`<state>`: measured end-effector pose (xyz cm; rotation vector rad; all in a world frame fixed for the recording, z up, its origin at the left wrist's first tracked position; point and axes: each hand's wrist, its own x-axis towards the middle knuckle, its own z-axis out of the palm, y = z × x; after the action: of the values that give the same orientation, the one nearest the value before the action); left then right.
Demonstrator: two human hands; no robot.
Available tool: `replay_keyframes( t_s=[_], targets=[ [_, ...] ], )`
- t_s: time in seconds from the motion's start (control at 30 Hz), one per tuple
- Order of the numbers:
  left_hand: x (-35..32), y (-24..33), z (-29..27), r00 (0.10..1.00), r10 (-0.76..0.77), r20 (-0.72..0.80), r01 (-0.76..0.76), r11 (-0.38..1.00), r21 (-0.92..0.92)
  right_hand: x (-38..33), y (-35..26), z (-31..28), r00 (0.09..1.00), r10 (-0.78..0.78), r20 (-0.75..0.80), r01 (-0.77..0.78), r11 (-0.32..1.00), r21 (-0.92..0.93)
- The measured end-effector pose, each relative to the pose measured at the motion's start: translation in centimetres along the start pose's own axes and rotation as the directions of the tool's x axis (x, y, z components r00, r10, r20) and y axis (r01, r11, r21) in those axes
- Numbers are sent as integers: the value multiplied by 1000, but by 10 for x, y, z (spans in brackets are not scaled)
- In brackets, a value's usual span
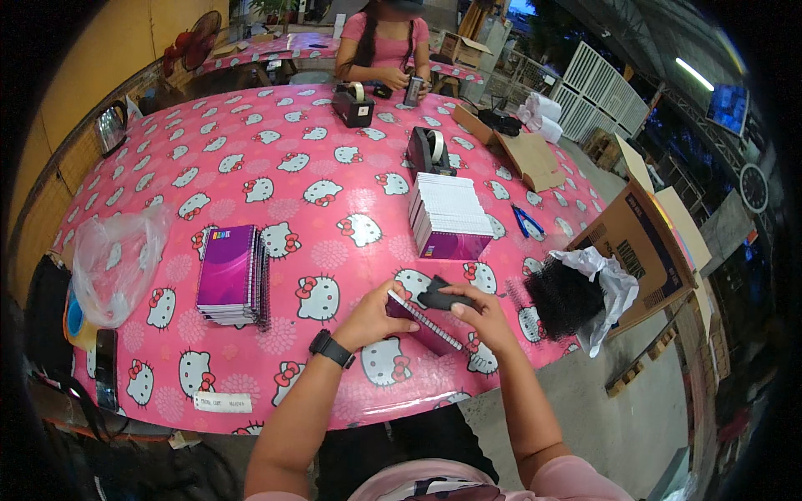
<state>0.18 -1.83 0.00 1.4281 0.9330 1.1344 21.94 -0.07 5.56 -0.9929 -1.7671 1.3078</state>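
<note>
My left hand, a dark watch on its wrist, grips a purple notebook by its left end. The notebook stands tilted on edge, its row of punched holes facing up. In my right hand is a small black block-like piece, held by thumb and fingers just above that edge; its exact kind is unclear. Beyond my hands stands a stack of unbound notebooks with white page edges. To the left lies a stack of spiral-bound purple notebooks.
Black binding coils in white wrapping lie at right, beside an open cardboard box. Blue-handled pliers and two tape dispensers sit farther back. A plastic bag and phone are left. Another person works across the table.
</note>
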Motion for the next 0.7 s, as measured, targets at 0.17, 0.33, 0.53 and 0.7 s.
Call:
replay_keyframes(
  t_s=[0.17,0.33,0.53,0.7],
  targets=[
    [-3,-7,-2,995,94,-33,-93,995,31,9,-2,11,999,37,-31,-46,905,-423],
    [3,-4,1,998,65,-17,-65,998,8,13,17,-13,919,-340,-199,7,520,-854],
    [-5,0,11,985,142,-95,-122,975,188,0,-33,40,962,-268,46,253,823,-508],
    [-3,14,25,936,306,-175,-240,917,318,-5,-30,48,959,-283,23,224,705,-673]
  ],
)
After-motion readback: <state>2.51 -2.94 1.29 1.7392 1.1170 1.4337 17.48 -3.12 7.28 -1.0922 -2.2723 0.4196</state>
